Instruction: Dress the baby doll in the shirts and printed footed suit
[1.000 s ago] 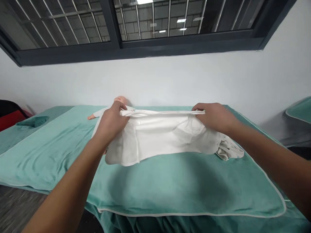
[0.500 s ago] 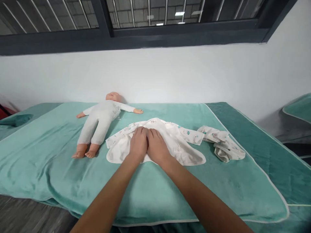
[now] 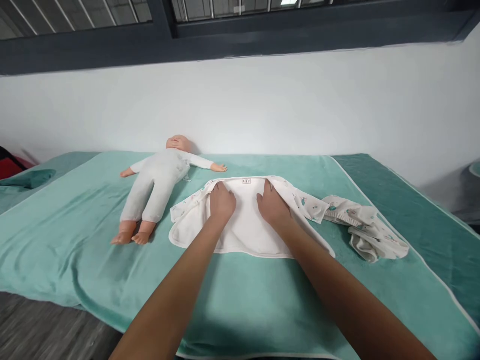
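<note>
A small white baby top [image 3: 245, 227] with a printed pattern lies spread on the teal towel [image 3: 240, 295], inner side up, its label at the collar. My left hand [image 3: 222, 201] rests flat on its left front flap, fingers toward the collar. My right hand [image 3: 272, 204] lies flat on the right front flap, fingers spread. The two hands are a palm's width apart. A baby doll [image 3: 155, 185] in a pale grey suit lies on its back to the left of the top, head toward the wall.
A crumpled printed garment [image 3: 365, 225] lies to the right of the top. The white wall [image 3: 262, 105] runs behind the bed under a dark window frame. A dark teal cloth [image 3: 28, 178] and something red sit far left. Another teal-covered surface shows at the right edge.
One second ago both hands held the top stretched in the air. It was then laid on the towel with my hands together at its middle; now they have slid apart toward the collar.
</note>
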The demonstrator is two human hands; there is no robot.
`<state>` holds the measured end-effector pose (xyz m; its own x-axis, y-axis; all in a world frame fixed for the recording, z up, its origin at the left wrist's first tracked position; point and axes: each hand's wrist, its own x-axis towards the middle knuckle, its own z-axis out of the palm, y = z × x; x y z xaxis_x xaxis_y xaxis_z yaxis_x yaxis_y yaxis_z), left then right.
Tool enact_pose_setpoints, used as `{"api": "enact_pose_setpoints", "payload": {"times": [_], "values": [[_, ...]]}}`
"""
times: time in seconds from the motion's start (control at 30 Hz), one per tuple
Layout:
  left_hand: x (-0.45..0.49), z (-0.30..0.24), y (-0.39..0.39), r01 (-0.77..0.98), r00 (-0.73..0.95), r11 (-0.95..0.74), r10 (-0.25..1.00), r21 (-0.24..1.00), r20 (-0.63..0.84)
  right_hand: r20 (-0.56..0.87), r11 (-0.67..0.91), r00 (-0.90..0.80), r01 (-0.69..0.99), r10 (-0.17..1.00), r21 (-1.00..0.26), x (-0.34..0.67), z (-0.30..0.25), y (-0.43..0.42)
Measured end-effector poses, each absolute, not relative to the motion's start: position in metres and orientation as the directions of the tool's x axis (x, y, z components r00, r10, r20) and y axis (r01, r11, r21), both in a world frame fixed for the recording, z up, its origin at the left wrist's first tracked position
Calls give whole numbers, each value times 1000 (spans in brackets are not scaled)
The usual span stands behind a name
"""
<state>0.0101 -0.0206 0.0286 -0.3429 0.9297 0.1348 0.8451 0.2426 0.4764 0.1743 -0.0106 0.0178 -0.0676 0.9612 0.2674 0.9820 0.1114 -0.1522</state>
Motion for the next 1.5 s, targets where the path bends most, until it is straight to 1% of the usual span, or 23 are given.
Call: {"api": "enact_pose_setpoints", "payload": {"times": [0.07, 0.17, 0.23, 0.3, 0.4, 0.47, 0.6, 0.67, 0.73, 0.8, 0.87, 0.93, 1.03, 1.2, 1.27, 1.37, 1.5], "values": [[16, 27, -10, 827, -355, 240, 924, 508, 141, 275, 123, -86, 985, 958, -122, 179, 17, -3], [19, 23, 2, 826, -358, 235, 921, 513, 154, 230, 103, -71, 986, 971, -128, 187, 16, 8], [18, 19, 6, 846, -344, 223, 922, 485, 176, 204, 88, -58, 986, 977, -143, 191, 13, 12], [15, 15, 9, 878, -318, 215, 930, 427, 185, 212, 91, -60, 986, 975, -140, 192, 9, 14], [10, 9, 12, 912, -298, 231, 941, 340, 160, 235, 85, -52, 988, 971, -130, 190, 4, 14], [9, 7, 14, 913, -305, 249, 943, 322, 136, 239, 82, -47, 987, 970, -137, 189, 3, 15], [10, 7, 20, 898, -334, 286, 937, 334, 98, 211, 128, -98, 982, 972, -137, 189, 8, 20], [11, 8, 20, 903, -342, 284, 929, 322, 141, 219, 133, -103, 983, 970, -127, 190, 12, 23], [11, 10, 19, 915, -332, 257, 917, 309, 219, 269, 132, -95, 984, 958, -122, 191, 13, 24], [11, 10, 19, 923, -314, 231, 914, 307, 258, 296, 139, -90, 979, 951, -150, 191, 11, 26], [9, 10, 19, 921, -304, 227, 927, 317, 218, 251, 142, -88, 968, 964, -207, 192, 9, 28], [7, 8, 22, 915, -296, 240, 946, 324, 135, 171, 118, -75, 960, 982, -253, 192, 7, 31], [6, 7, 26, 916, -279, 246, 958, 316, 62, 87, 79, -57, 959, 995, -272, 191, 6, 35], [13, 9, 20, 919, -287, 255, 956, 299, 65, 102, 26, -5, 978, 995, -206, 177, 11, 30], [19, 9, 12, 920, -291, 259, 954, 293, 70, 114, 5, 19, 979, 993, -206, 170, 12, 25], [27, 5, -2, 944, -223, 186, 968, 272, 114, 117, 38, -11, 972, 993, -234, 164, 12, 15], [29, 0, -20, 978, -11, -25, 985, 205, 171, 97, 134, -113, 958, 989, -253, 165, 9, 2]]}}
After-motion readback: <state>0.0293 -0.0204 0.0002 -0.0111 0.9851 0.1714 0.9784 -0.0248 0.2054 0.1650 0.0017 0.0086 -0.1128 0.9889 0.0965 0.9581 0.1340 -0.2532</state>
